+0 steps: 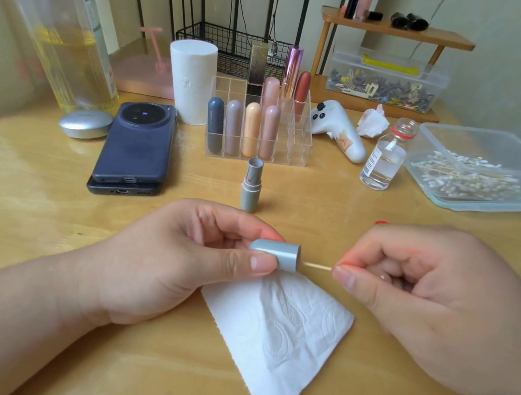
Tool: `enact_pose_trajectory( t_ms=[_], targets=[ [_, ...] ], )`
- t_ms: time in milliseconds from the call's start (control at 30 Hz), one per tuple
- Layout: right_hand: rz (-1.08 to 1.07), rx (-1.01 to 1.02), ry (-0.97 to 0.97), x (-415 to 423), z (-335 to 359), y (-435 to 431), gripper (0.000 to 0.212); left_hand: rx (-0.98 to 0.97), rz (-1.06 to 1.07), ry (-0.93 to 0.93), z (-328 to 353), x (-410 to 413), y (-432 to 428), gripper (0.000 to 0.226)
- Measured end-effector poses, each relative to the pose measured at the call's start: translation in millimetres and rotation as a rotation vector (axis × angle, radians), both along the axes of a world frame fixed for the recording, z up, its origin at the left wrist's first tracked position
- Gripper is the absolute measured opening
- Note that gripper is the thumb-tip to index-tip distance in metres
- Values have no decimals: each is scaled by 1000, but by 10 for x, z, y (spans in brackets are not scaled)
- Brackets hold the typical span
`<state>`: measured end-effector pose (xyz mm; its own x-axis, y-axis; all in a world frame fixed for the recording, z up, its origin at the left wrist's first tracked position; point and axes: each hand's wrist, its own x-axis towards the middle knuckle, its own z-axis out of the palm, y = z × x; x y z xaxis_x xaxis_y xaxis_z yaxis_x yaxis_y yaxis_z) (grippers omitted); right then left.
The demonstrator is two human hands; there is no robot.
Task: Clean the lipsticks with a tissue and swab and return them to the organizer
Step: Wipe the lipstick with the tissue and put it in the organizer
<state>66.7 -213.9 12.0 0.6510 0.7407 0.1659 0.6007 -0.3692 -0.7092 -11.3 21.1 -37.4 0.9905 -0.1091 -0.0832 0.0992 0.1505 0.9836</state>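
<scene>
Lower centre of the frame: the left hand (193, 255) pinches a grey lipstick cap (275, 254) between thumb and fingers, the cap lying sideways with its open end toward the right of the frame. The right hand (426, 296) is curled, thumb and forefinger pinching a thin swab stick (318, 266) whose far end sits inside the cap's mouth. A flat tissue (283, 337) lies on the wooden table (24, 208) below both hands. The uncapped lipstick base (251, 184) stands upright at centre, just in front of the clear organizer (297, 148). Organizer contents: four capped lipsticks in the front row, namely dark grey, mauve, peach and pink; four more behind them; the right-hand compartments hold nothing. Centre right: a small glass bottle (385, 156), uncapped, partly filled with clear liquid. Right of it: an open plastic box (517, 152) holding a heap of cotton swabs (464, 177). Upper right: a lidded clear box (387, 80) of mixed small clips.
</scene>
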Motion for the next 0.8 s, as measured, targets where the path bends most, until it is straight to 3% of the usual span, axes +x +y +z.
enact_pose_trajectory(
  t_ms=[200, 467, 800],
  targets=[
    [119, -70, 104, 17, 2, -13, 17, 0, -4, -10, -6, -2, -11, 29],
    [12, -55, -61, 0, -29, 26, 25, 44, 2, -21, 7, -11, -25, 29],
    [106, -69, 185, -28, 3, 11, 16, 99, -26, -65, 17, -19, -33, 27]
  ],
)
